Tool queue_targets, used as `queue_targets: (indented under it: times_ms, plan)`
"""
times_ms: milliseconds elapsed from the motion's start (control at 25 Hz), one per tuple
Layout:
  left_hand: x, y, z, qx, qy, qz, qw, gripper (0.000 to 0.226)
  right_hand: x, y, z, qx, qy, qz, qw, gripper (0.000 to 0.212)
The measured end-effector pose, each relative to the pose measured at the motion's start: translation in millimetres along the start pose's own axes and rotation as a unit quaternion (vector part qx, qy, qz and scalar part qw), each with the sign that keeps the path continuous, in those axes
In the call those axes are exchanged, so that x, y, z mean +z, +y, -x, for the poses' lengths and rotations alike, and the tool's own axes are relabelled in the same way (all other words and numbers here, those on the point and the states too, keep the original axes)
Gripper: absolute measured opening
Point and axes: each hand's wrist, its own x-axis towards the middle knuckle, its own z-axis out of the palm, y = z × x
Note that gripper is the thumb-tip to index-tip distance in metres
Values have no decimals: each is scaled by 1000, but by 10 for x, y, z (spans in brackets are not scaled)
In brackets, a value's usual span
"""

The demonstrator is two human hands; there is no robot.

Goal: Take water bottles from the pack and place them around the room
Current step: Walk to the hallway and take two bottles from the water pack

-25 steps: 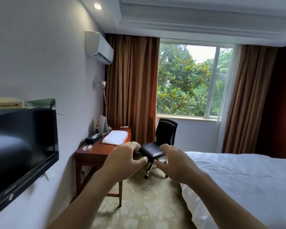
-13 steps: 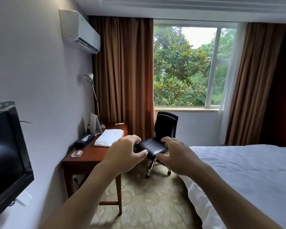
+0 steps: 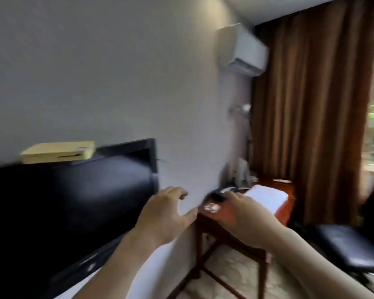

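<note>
No water bottle or pack shows in this blurred head view. My left hand (image 3: pixel 166 214) is held out in front of the wall, beside the television, fingers curved and apart, with nothing in it. My right hand (image 3: pixel 246 216) reaches forward over the near corner of the wooden desk (image 3: pixel 216 221), fingers spread, also empty. The two hands are level and a short gap apart.
A black wall television (image 3: pixel 69 203) fills the left, with a yellowish box (image 3: pixel 58 152) on top. On the desk lie a white folded towel (image 3: pixel 268 197), a glass ashtray (image 3: pixel 212 207) and a dark tissue box (image 3: pixel 219 194). A black office chair (image 3: pixel 350 247) stands right, before brown curtains (image 3: pixel 311 104).
The view has swung left and closer to the desk: the television now fills the left, the bed and most of the window are gone. Both hands stay raised and empty.
</note>
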Motion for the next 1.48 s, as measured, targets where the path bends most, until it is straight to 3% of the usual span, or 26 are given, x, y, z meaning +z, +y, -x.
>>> queue_targets:
  times_ms: [160, 320, 520, 720, 960, 1080, 1360, 1480]
  plan:
    - [-878, -1018, 675, -160, 76, -107, 978, 49, 481, -1286, -722, -159, -46, -96, 982, 69]
    - [-1711, -1602, 1707, -292, 173, -170, 925, 48, 765, -2755, -868, -325, -63, -180, 926, 72]
    - [-2635, -1798, 3062, -419, 268, -265, 826, 39, 896, -4596, -355, -479, -93, -284, 825, 60]
    - [-3083, -1405, 4472, -560, 327, -314, 694, 40, 842, -5973, 636, -601, -158, -326, 713, 45]
    - [-3229, -553, 5437, -665, 364, -392, 521, 42, 528, -6872, 1852, -733, -213, -373, 528, 37]
    - [-3212, -316, 5601, -693, 379, -412, 453, 39, 491, -7083, 2169, -774, -230, -386, 445, 32]
    - [-3304, -385, 5696, -721, 403, -413, 384, 40, 593, -7690, 2308, -812, -300, -379, 328, 47]
    - [-3451, -423, 5901, -743, 395, -408, 353, 43, 526, -7975, 2621, -819, -307, -375, 308, 52]
